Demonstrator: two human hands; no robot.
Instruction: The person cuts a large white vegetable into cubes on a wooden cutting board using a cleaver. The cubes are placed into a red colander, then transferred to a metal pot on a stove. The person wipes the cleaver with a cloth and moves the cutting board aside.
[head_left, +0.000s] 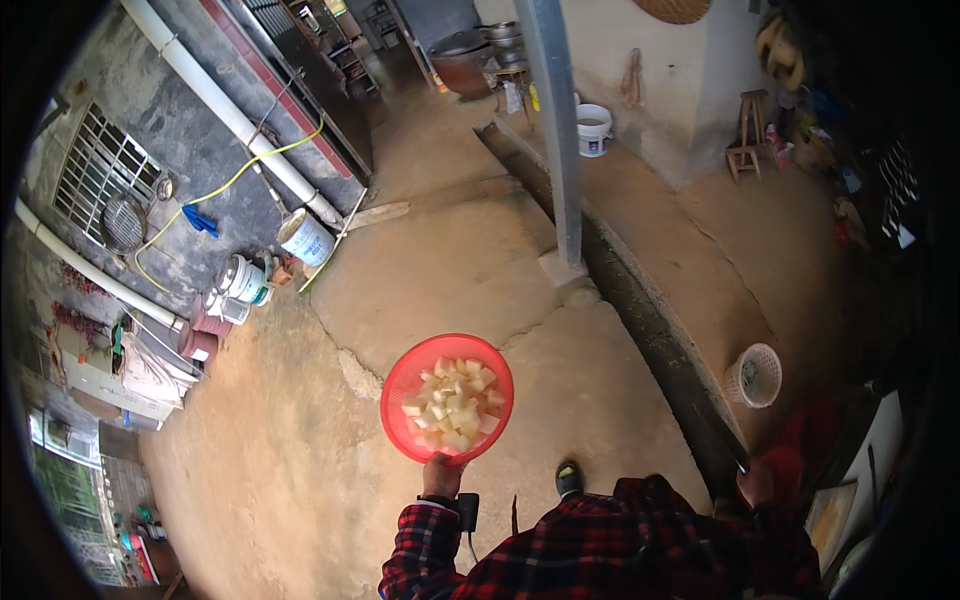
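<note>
My left hand (442, 477) grips the near rim of a red plastic colander (395, 431). Pale, peeled chunks of a fruit or vegetable (454, 405) are heaped inside it. The colander is held out in front of me above the concrete floor. At the lower right, my right hand (754, 484) is closed around what looks like a knife (721, 433). Its dark blade points up and left over the drain channel, and its outline is hard to make out against the shadow. A dark shoe (568, 478) shows below, between my hands.
An open drain channel (645, 330) runs along the right, beside a metal post (556, 150). Past it stands a white plastic basket (756, 375). Buckets (306, 237) line the left wall. A white bucket (594, 131) and a wooden stool (745, 139) are farther back, near a doorway.
</note>
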